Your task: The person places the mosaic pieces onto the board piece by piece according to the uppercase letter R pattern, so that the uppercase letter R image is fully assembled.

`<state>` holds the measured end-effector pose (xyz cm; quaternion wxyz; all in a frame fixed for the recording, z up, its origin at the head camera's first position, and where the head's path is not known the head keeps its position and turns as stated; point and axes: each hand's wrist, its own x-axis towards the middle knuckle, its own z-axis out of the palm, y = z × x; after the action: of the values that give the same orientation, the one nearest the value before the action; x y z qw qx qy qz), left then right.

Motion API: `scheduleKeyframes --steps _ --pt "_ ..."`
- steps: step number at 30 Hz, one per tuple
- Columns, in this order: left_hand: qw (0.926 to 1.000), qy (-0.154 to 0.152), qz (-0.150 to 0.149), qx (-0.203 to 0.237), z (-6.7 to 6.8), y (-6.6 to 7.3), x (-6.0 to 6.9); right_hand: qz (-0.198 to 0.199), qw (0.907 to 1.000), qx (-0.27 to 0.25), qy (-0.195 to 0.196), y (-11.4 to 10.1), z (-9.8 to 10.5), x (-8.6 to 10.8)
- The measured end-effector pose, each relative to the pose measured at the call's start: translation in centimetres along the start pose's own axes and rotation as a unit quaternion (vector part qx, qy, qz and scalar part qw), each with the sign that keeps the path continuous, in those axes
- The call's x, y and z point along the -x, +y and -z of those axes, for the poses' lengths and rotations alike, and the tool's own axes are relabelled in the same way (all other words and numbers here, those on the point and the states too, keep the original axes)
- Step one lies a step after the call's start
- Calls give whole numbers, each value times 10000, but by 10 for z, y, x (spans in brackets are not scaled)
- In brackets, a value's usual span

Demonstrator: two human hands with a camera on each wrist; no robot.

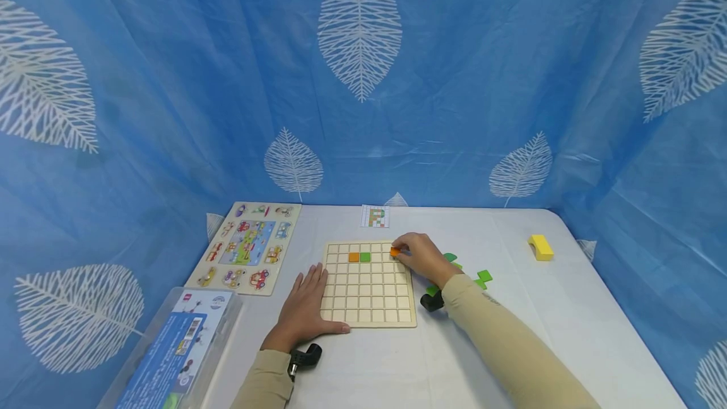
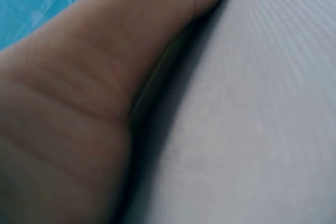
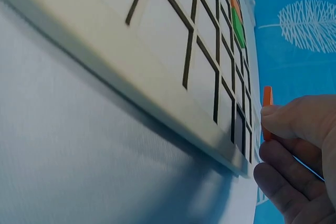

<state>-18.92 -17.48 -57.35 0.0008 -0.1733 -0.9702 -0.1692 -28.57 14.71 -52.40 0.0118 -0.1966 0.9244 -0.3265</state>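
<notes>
In the head view, the right hand pinches an orange tile at the far right corner of a wooden grid board. The left hand lies with fingers straight and thumb spread wide, touching the board's left side and near left corner. A second orange tile and a green tile sit side by side in the grid, towards its far side; loose green pieces lie right of it. The left wrist view shows skin close up; the fingertips' hold cannot be told there. In the right wrist view, thumb and fingers hold the orange tile on edge.
</notes>
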Motion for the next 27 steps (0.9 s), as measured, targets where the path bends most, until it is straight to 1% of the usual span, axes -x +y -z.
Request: scheduleKeyframes --steps 4,10,17,27 --pt "10000 76 -48 -12 0 0 0 34 10000 -65 15 -4 -4 -1" --pt "10000 13 0 -14 1 2 1 94 9998 -155 -25 -9 -8 -3" --pt "9999 -82 65 -63 1 1 0 330 9991 -260 7 -13 -14 -5" --pt "10000 -42 55 -70 -1 1 0 358 9992 -148 -32 -18 -21 -9"
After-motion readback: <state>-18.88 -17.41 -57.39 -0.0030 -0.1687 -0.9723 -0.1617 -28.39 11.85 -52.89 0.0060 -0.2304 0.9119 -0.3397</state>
